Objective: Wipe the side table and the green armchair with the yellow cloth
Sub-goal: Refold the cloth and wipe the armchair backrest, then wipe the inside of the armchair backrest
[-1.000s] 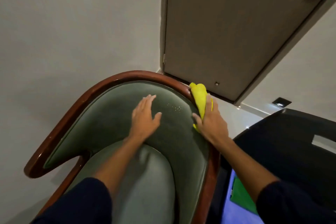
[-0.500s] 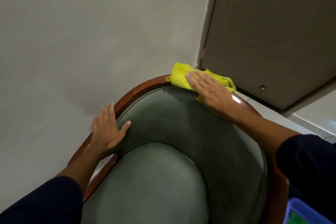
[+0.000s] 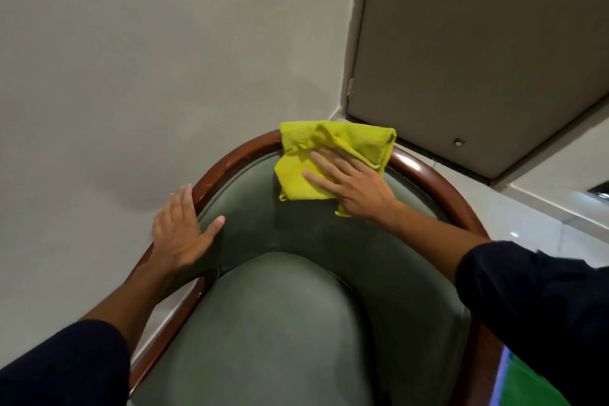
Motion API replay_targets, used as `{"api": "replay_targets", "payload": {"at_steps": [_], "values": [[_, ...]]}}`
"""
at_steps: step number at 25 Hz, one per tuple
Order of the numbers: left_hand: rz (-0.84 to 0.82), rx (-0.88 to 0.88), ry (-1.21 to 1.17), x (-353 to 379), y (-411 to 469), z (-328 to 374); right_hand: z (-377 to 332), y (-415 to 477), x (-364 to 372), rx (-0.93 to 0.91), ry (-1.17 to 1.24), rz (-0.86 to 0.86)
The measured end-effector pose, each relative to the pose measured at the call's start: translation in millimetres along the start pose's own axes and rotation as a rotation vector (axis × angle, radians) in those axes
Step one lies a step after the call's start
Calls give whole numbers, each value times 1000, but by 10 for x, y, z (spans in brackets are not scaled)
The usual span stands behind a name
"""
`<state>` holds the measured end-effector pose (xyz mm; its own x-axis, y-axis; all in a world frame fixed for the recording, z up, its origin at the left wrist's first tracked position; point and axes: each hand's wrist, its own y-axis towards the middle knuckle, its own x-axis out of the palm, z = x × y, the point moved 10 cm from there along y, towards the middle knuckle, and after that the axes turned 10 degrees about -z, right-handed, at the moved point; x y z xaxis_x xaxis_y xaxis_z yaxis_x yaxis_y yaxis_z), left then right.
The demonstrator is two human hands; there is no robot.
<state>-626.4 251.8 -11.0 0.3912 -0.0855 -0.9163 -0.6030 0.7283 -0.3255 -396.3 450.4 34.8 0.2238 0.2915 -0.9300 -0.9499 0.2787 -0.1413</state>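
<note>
The green armchair [image 3: 296,323] fills the lower middle of the view, with a curved brown wooden rim around its padded back. The yellow cloth [image 3: 298,180] is draped over the top of the backrest, partly on the rim and partly on the green padding. My right hand [image 3: 349,186] lies flat on the cloth with fingers spread, pressing it against the backrest. My left hand [image 3: 181,231] rests flat on the left side of the backrest and rim, holding nothing. The side table is not in view.
A plain grey wall [image 3: 131,59] stands close behind and left of the chair. A closed door [image 3: 478,43] is at the upper right, with glossy floor [image 3: 543,224] beyond the chair's right side. A green and blue object [image 3: 527,386] shows at the bottom right corner.
My right hand has slid the cloth from the chair's right rim to the top middle of the backrest and down onto the padding. My left hand has shifted from the padding to the left rim.
</note>
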Motion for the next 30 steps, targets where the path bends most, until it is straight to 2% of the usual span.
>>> {"api": "replay_targets", "payload": {"at_steps": [4,6,8,11,12,13,14,16,17,18,19,21,23,27,30], "values": [[23,24,16,-15,-5,59,64,-1040,263,127,44,-258],[-58,-12,-33,-9,-6,44,15,-1494,238,183,20,-328],[-165,-30,-51,-22,-154,10,-126,-1900,90,320,44,-354],[-56,118,119,-18,-715,261,-670,-2323,8,409,22,-462],[-33,179,97,105,-988,414,-852,-2401,-38,420,51,-471],[-117,197,-1,332,-1305,524,-1019,-2466,-109,422,124,-482],[-309,158,-177,662,-1646,607,-1128,-2537,-164,435,226,-488],[-897,-87,-641,1471,-2513,811,-1179,-2673,-248,528,552,-443],[-1118,-155,-808,1742,-2945,997,-1210,-2766,-227,574,738,-431],[-1266,-184,-926,1915,-3270,1167,-1276,-2855,-210,604,936,-398],[-1322,-196,-1029,2018,-3444,1302,-1334,-2954,-198,635,1078,-352],[-1298,-231,-1224,2072,-3557,1478,-1518,-3129,-221,628,1217,-283],[-1215,-260,-1324,2035,-3619,1629,-1751,-3337,-263,538,1273,-237],[-1066,-92,-1122,1955,-3820,1983,-2033,-4007,-217,368,1175,-308],[-1080,79,-924,2149,-4078,2512,-1943,-4626,-99,435,935,-250]]}}
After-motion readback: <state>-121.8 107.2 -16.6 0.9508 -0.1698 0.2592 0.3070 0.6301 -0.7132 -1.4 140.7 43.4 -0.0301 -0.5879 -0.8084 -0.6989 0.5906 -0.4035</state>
